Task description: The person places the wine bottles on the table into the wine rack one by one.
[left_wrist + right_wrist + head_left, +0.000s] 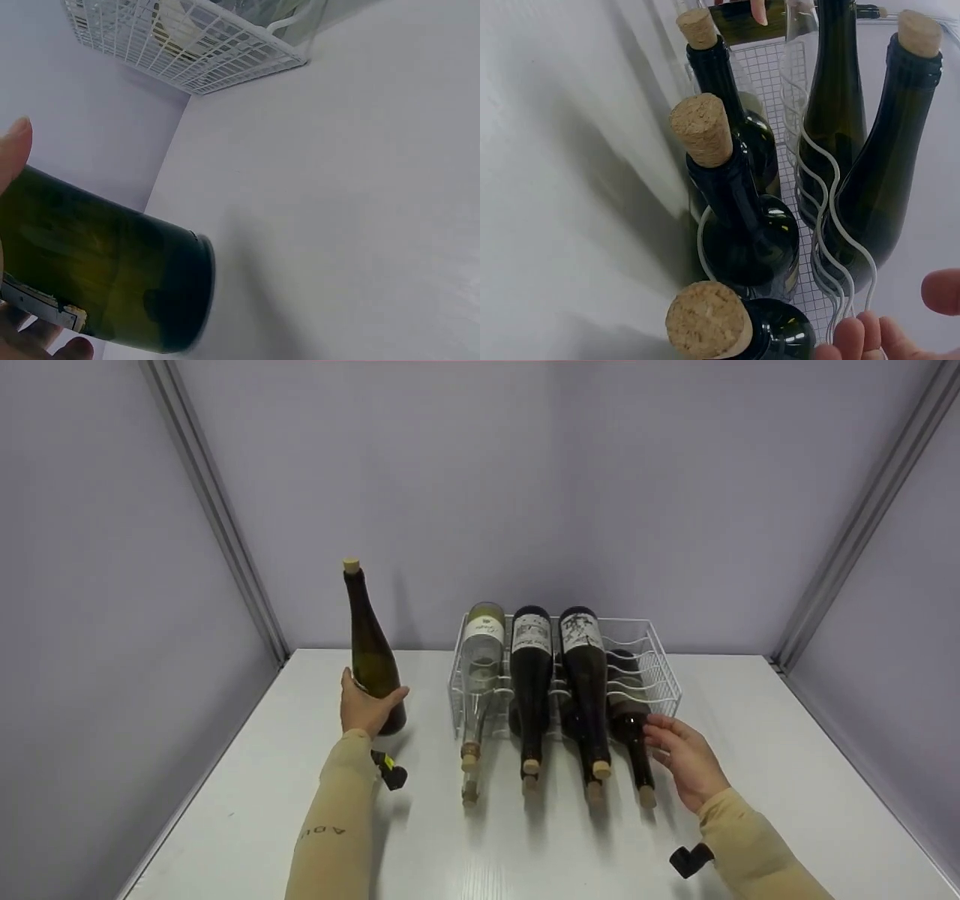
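Observation:
My left hand (364,712) grips a dark green wine bottle (373,652) near its base, left of the rack. The bottle stands roughly upright and leans a little left, its cork at the top. In the left wrist view, the green bottle's base (142,277) hangs over the table beside its shadow. At the front right of the white wire rack (664,675) is my right hand (688,761), beside a dark bottle (640,757) in the lower row. In the right wrist view, its fingertips (849,339) are right at the rack's wires, with the thumb (941,291) held apart.
The upper row holds a clear bottle (482,675) and two dark labelled bottles (531,690), necks toward me. Corked necks (595,791) of the lower row stick out below them. The white table (247,795) is bounded by grey panels (465,495).

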`<control>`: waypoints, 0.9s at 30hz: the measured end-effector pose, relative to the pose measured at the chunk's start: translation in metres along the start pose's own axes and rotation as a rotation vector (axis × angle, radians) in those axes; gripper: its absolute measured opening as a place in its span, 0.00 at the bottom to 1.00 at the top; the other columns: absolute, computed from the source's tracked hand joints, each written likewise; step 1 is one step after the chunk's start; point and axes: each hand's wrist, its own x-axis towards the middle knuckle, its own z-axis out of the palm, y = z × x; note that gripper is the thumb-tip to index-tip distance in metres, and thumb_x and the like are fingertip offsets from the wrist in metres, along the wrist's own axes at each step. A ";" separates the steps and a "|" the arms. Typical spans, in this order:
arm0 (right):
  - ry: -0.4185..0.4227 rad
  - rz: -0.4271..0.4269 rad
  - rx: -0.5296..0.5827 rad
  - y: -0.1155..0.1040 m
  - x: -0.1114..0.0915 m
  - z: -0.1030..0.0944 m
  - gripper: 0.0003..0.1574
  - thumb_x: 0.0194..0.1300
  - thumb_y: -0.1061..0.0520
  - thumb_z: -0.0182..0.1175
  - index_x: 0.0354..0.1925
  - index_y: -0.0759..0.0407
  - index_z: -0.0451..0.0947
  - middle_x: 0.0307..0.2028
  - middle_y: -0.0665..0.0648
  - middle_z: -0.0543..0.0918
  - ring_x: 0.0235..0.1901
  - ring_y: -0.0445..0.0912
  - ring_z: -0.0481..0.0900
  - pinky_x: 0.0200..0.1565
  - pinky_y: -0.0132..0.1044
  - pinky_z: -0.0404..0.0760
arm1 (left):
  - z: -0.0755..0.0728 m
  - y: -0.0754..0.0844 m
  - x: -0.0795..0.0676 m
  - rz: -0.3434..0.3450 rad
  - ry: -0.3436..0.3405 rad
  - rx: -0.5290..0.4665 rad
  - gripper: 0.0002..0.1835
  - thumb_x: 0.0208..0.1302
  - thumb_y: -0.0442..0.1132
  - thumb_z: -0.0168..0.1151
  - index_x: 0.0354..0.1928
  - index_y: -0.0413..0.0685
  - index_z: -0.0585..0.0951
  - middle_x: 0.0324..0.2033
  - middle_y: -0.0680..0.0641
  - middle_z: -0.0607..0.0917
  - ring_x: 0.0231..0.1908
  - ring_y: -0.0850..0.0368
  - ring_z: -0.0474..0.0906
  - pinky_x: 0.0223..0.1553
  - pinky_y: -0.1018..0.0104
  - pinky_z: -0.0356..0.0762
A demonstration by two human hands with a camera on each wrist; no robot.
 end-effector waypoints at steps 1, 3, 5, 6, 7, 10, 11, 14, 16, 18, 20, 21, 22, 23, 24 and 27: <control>0.000 -0.002 -0.009 0.001 0.000 0.000 0.30 0.74 0.55 0.49 0.66 0.70 0.57 0.49 0.52 0.75 0.53 0.49 0.71 0.59 0.45 0.66 | 0.000 0.001 0.000 0.003 -0.002 0.002 0.67 0.47 0.58 0.74 0.75 0.46 0.36 0.71 0.38 0.55 0.69 0.43 0.55 0.68 0.49 0.55; 0.007 -0.004 -0.022 0.002 0.001 -0.001 0.31 0.75 0.54 0.49 0.67 0.70 0.57 0.51 0.55 0.75 0.55 0.50 0.70 0.61 0.47 0.63 | 0.000 0.002 -0.001 0.010 -0.005 0.002 0.66 0.48 0.58 0.74 0.75 0.45 0.37 0.72 0.39 0.53 0.70 0.43 0.53 0.68 0.49 0.54; 0.020 0.002 -0.039 0.002 0.002 -0.002 0.31 0.75 0.53 0.48 0.67 0.69 0.57 0.54 0.59 0.74 0.57 0.52 0.68 0.62 0.48 0.60 | 0.000 0.003 -0.002 0.013 -0.004 0.005 0.66 0.49 0.57 0.74 0.75 0.45 0.36 0.73 0.39 0.51 0.70 0.42 0.52 0.68 0.50 0.53; 0.028 0.008 -0.048 0.002 0.002 -0.003 0.31 0.75 0.53 0.48 0.68 0.69 0.57 0.57 0.61 0.72 0.59 0.52 0.66 0.63 0.49 0.58 | 0.000 0.003 -0.001 0.010 0.000 0.002 0.66 0.49 0.57 0.74 0.75 0.45 0.36 0.73 0.39 0.52 0.70 0.43 0.52 0.68 0.50 0.53; 0.040 0.017 -0.058 0.003 0.002 -0.003 0.31 0.75 0.52 0.48 0.68 0.68 0.57 0.59 0.63 0.70 0.60 0.53 0.64 0.65 0.50 0.57 | -0.001 0.003 -0.001 0.006 0.003 -0.002 0.66 0.49 0.56 0.74 0.75 0.45 0.36 0.73 0.38 0.52 0.70 0.43 0.52 0.68 0.50 0.53; 0.076 0.044 -0.099 0.003 0.004 -0.005 0.33 0.74 0.50 0.48 0.69 0.67 0.56 0.65 0.66 0.63 0.65 0.54 0.58 0.68 0.53 0.52 | -0.001 0.002 0.001 -0.009 0.013 0.000 0.63 0.50 0.55 0.73 0.75 0.44 0.40 0.71 0.37 0.57 0.68 0.43 0.57 0.67 0.49 0.55; 0.088 0.052 -0.112 0.003 0.004 -0.006 0.34 0.74 0.50 0.48 0.69 0.67 0.56 0.66 0.66 0.62 0.66 0.55 0.56 0.68 0.54 0.50 | -0.001 0.002 0.001 -0.012 0.014 0.002 0.61 0.51 0.54 0.73 0.74 0.43 0.42 0.70 0.37 0.59 0.68 0.43 0.58 0.67 0.49 0.56; 0.107 0.062 -0.149 0.005 0.005 -0.008 0.37 0.74 0.48 0.48 0.70 0.67 0.53 0.68 0.67 0.59 0.69 0.57 0.52 0.69 0.55 0.49 | -0.003 0.001 0.002 -0.016 0.013 0.011 0.55 0.52 0.53 0.72 0.73 0.41 0.49 0.66 0.37 0.65 0.65 0.43 0.63 0.66 0.49 0.59; 0.112 0.067 -0.169 0.006 0.005 -0.010 0.38 0.74 0.47 0.48 0.71 0.68 0.51 0.69 0.67 0.58 0.70 0.58 0.51 0.69 0.55 0.49 | -0.004 0.000 0.002 -0.009 0.003 0.020 0.53 0.53 0.52 0.72 0.71 0.40 0.52 0.64 0.37 0.67 0.64 0.43 0.65 0.65 0.49 0.60; 0.112 0.078 -0.180 0.008 0.006 -0.012 0.40 0.73 0.47 0.48 0.71 0.68 0.49 0.70 0.68 0.56 0.71 0.59 0.50 0.69 0.55 0.50 | -0.006 -0.001 0.001 -0.003 -0.007 0.030 0.52 0.52 0.52 0.73 0.71 0.40 0.53 0.64 0.38 0.68 0.63 0.43 0.65 0.65 0.49 0.61; 0.109 0.091 -0.181 0.009 0.007 -0.014 0.42 0.73 0.45 0.48 0.72 0.68 0.48 0.70 0.68 0.55 0.71 0.60 0.49 0.69 0.56 0.49 | -0.007 -0.002 0.001 0.003 -0.016 0.040 0.52 0.51 0.53 0.73 0.70 0.40 0.54 0.63 0.38 0.69 0.62 0.44 0.66 0.64 0.49 0.62; 0.107 0.097 -0.180 0.010 0.007 -0.014 0.42 0.73 0.45 0.48 0.72 0.67 0.48 0.70 0.68 0.55 0.71 0.60 0.48 0.69 0.56 0.49 | -0.007 -0.003 0.000 0.007 -0.020 0.041 0.52 0.50 0.53 0.73 0.70 0.40 0.54 0.62 0.38 0.69 0.62 0.43 0.66 0.64 0.49 0.63; 0.104 0.103 -0.175 0.011 0.007 -0.015 0.43 0.73 0.45 0.48 0.72 0.67 0.47 0.70 0.68 0.55 0.71 0.60 0.47 0.69 0.57 0.48 | -0.007 -0.003 -0.001 0.008 -0.023 0.041 0.52 0.50 0.54 0.73 0.69 0.41 0.54 0.62 0.38 0.69 0.62 0.44 0.67 0.63 0.49 0.63; 0.100 0.109 -0.170 0.011 0.007 -0.015 0.43 0.73 0.44 0.48 0.72 0.67 0.47 0.70 0.68 0.54 0.71 0.60 0.47 0.69 0.57 0.48 | -0.007 -0.004 -0.001 0.009 -0.026 0.036 0.52 0.49 0.54 0.74 0.69 0.41 0.54 0.62 0.38 0.69 0.61 0.44 0.67 0.63 0.49 0.63; 0.098 0.112 -0.164 0.012 0.007 -0.015 0.43 0.73 0.44 0.49 0.72 0.67 0.47 0.70 0.68 0.54 0.72 0.61 0.46 0.69 0.58 0.47 | -0.008 -0.005 -0.002 0.013 -0.031 0.026 0.52 0.49 0.53 0.74 0.68 0.41 0.54 0.62 0.37 0.69 0.61 0.43 0.67 0.63 0.49 0.64; 0.094 0.126 -0.152 0.013 0.007 -0.015 0.43 0.72 0.44 0.49 0.72 0.67 0.48 0.70 0.67 0.54 0.72 0.61 0.45 0.68 0.59 0.46 | -0.007 -0.007 -0.005 0.002 -0.038 -0.027 0.51 0.48 0.51 0.75 0.66 0.43 0.54 0.61 0.38 0.69 0.61 0.43 0.67 0.63 0.48 0.64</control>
